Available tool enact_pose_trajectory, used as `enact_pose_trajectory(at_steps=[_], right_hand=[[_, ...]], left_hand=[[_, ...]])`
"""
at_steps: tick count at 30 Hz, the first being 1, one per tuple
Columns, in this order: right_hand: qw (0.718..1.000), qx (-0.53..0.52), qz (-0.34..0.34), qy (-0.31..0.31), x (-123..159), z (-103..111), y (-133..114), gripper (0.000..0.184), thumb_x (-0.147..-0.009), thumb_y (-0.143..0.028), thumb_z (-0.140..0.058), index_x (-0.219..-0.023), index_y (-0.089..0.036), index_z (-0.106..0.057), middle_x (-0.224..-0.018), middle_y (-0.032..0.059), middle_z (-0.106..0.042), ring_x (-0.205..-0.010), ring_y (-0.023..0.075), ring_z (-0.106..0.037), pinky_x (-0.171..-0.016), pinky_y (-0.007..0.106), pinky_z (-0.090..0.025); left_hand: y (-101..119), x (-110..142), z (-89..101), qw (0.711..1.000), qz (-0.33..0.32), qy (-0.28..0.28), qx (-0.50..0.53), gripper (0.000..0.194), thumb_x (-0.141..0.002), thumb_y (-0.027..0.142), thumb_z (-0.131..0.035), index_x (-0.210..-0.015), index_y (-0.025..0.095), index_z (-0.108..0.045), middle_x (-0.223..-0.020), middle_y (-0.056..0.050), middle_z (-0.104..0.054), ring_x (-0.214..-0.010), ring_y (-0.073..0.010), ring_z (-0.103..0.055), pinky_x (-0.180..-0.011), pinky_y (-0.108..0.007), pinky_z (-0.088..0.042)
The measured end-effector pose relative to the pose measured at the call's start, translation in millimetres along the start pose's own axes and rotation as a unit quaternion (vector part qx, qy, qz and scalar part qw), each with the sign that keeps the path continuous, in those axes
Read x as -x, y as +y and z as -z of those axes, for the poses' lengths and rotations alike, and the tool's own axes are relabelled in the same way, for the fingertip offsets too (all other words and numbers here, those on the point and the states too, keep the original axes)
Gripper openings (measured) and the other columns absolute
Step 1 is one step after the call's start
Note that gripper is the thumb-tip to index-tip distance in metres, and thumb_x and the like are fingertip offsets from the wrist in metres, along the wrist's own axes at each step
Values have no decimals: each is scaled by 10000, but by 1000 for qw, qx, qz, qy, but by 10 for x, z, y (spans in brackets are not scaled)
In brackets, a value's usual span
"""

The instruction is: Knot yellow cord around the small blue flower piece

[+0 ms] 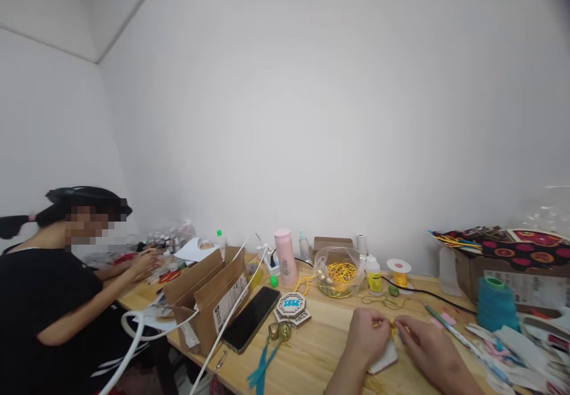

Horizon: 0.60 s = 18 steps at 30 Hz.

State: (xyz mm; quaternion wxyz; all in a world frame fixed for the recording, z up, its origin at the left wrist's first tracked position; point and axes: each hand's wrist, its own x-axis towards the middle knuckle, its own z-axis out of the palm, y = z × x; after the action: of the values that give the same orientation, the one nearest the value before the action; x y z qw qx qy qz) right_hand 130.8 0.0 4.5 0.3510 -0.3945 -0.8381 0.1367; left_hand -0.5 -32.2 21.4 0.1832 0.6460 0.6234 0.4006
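My left hand (366,334) is closed, its fingertips pinching a yellow cord (378,324) above the wooden table. My right hand (427,350) meets it from the other side, thumb and forefinger pressed together on the same cord; the fingers hide most of it. Under both hands lies a white flat piece (383,358), partly covered by the left hand. To the left are a hexagonal fretwork ornament (292,305) with blue marks and two brass-coloured bells (284,331) with teal ribbons.
A phone (252,319), an open cardboard box (209,306) and white cables occupy the left. Behind stand a pink bottle (285,258), a bag of yellow cord (341,273), a glue bottle (374,275) and a spool (399,273). Teal thread (497,304) is right. A co-worker (48,300) sits left.
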Motion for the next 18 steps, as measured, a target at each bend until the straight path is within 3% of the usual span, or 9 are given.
enact_pose_trajectory(at_steps=[7,13,18], right_hand=[[994,-92,-52,21,-43,79,111,267,-717,-351,-396,-751,-213,-623,-790,44,-660,-730,198,-590,-637,259,-454],[991,-94,-84,46,-30,124,138,309,-696,-414,-391,-734,-209,-620,-783,54,-657,-723,216,-581,-632,278,-451],[997,-35,-70,8,-47,126,153,271,-711,-391,-374,-690,-228,-590,-698,39,-646,-634,202,-566,-549,272,-412]], left_hand=[[-27,-62,-89,992,26,-8,125,250,-643,253,-513,-796,124,-662,-778,-104,-675,-664,-182,-587,-563,-247,-437],[16,-229,-106,994,24,-66,80,284,-608,303,-530,-787,137,-676,-722,-88,-683,-614,-184,-576,-524,-251,-433],[1,-283,-55,995,9,-85,50,278,-572,272,-531,-750,126,-686,-688,-84,-683,-594,-187,-572,-514,-242,-432]])
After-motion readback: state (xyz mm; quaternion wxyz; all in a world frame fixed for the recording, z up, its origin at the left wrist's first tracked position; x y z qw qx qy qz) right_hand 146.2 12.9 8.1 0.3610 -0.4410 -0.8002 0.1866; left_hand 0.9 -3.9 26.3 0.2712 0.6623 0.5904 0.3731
